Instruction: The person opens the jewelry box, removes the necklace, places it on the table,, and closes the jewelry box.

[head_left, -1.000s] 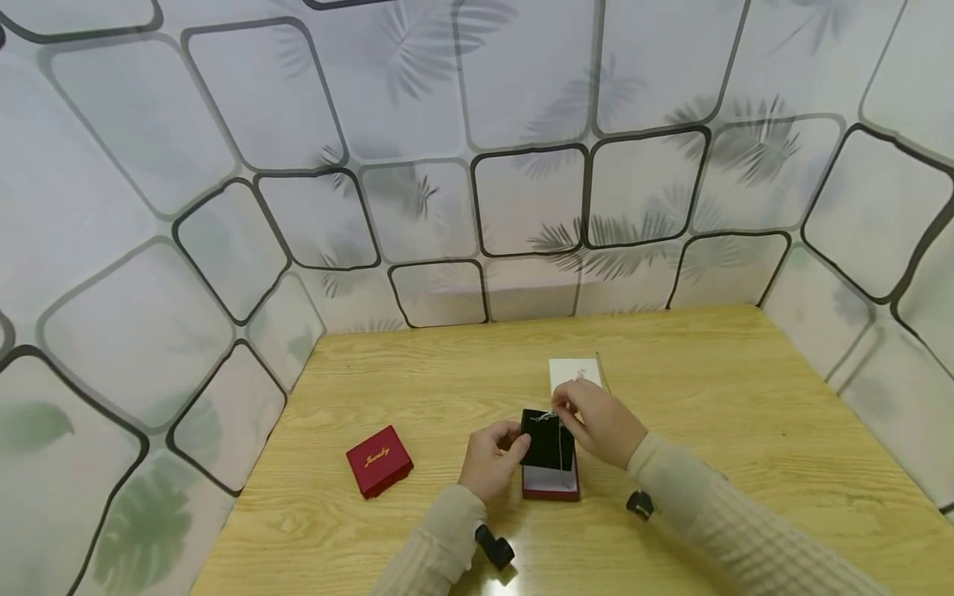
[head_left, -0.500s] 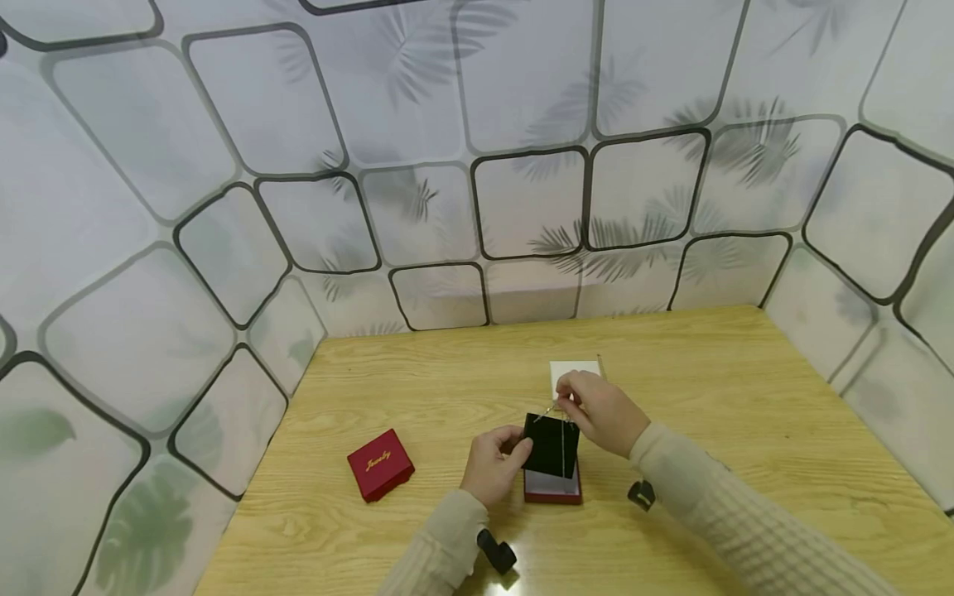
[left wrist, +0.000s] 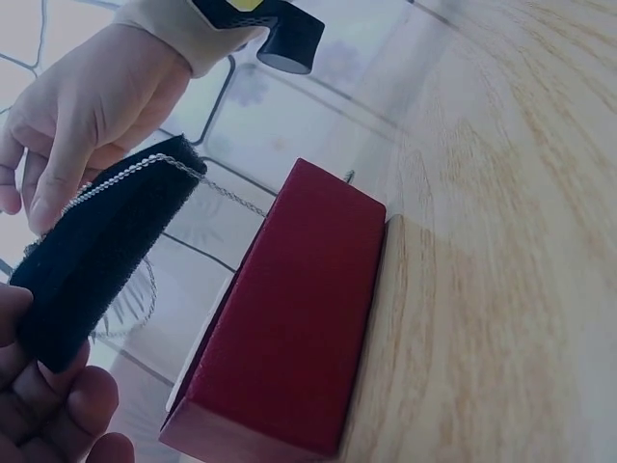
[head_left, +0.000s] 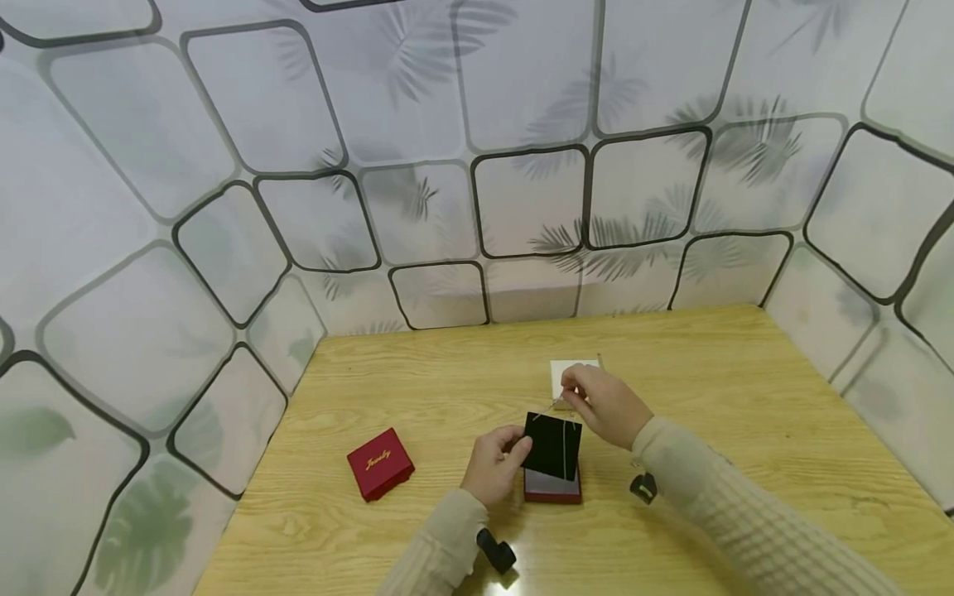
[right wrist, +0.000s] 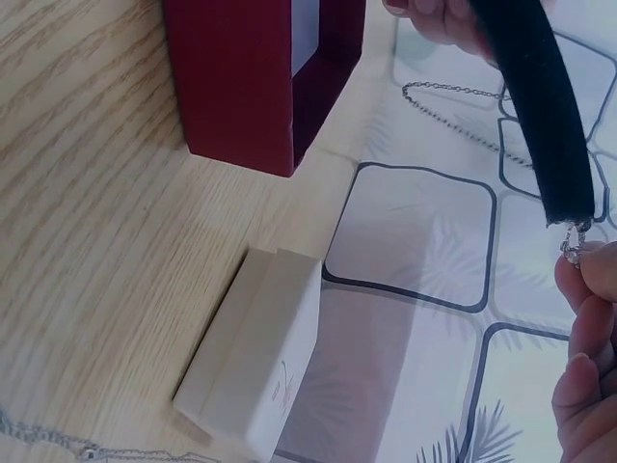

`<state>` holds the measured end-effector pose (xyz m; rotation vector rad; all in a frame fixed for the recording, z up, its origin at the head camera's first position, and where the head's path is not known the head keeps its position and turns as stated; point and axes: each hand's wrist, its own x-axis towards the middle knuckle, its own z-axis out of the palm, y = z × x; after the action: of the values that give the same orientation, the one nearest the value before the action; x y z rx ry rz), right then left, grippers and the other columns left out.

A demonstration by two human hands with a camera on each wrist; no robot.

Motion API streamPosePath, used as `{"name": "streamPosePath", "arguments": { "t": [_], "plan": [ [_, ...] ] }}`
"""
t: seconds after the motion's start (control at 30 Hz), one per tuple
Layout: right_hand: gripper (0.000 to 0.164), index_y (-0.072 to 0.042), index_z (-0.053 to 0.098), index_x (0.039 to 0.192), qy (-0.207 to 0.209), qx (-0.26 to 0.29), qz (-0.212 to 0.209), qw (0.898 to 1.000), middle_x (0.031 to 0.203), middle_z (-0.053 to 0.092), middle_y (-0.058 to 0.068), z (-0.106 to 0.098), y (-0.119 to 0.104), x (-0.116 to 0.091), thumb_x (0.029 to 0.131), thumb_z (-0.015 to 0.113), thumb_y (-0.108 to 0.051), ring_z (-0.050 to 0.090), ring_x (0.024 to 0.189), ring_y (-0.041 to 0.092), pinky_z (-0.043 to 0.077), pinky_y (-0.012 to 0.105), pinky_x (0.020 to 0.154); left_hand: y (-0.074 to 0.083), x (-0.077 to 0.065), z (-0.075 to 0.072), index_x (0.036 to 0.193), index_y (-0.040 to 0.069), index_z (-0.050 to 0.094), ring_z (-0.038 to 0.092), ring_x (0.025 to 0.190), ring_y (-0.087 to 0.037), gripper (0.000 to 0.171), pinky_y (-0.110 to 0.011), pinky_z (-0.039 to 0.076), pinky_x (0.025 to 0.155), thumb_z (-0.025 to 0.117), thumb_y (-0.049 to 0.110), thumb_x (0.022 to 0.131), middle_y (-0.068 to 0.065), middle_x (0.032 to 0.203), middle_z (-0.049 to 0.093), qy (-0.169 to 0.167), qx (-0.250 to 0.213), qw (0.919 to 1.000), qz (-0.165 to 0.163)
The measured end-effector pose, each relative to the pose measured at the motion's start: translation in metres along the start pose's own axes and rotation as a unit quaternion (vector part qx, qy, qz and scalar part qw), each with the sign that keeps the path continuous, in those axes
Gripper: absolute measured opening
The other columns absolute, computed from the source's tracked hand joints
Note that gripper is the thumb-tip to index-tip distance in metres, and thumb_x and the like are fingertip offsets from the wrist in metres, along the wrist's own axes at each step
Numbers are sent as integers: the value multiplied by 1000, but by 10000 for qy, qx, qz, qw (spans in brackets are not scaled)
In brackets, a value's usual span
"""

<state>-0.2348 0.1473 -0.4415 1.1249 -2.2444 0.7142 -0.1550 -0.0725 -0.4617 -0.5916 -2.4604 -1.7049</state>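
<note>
My left hand holds a black velvety jewelry pad by its left edge, tilted above the red box base. Just beyond the pad's upper edge, my right hand pinches a thin silver chain necklace between thumb and forefinger. Part of the chain runs down the front of the pad. A loop of it hangs behind the pad in the right wrist view. The base's pale inside is partly covered by the pad in the head view.
To the left lies the red lid with gold lettering. A small white box stands behind the red base, partly hidden by my right hand in the head view. Another silver chain lies on the wooden table beside it.
My right hand has moved slightly up and away from the pad, drawing the pinched part of the chain off its upper edge. The left hand keeps its grip; the pad has tilted a little.
</note>
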Motion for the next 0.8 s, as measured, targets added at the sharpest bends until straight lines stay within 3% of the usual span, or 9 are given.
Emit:
{"name": "streamPosePath", "arguments": {
  "t": [0.47, 0.8],
  "plan": [
    [21, -5, 56, 94, 161, -22, -212, 9996, 81, 57, 0, -3, 5, 5, 82, 72, 1, 55, 68, 8, 50, 24, 57, -1, 0, 0, 101, -5, 68, 61, 85, -19, 15, -24, 50, 73, 57, 3, 96, -14, 91, 68, -85, 162, 9996, 216],
    [20, -7, 55, 92, 156, -78, -45, 9998, 81, 57, 0, -7, 8, 7, 83, 72, 2, 54, 68, 8, 49, 25, 58, -3, 0, 0, 102, -7, 64, 62, 86, -23, 17, -28, 51, 77, 49, 2, 99, -16, 94, 67, -57, 176, 9990, 398]
  ]
}}
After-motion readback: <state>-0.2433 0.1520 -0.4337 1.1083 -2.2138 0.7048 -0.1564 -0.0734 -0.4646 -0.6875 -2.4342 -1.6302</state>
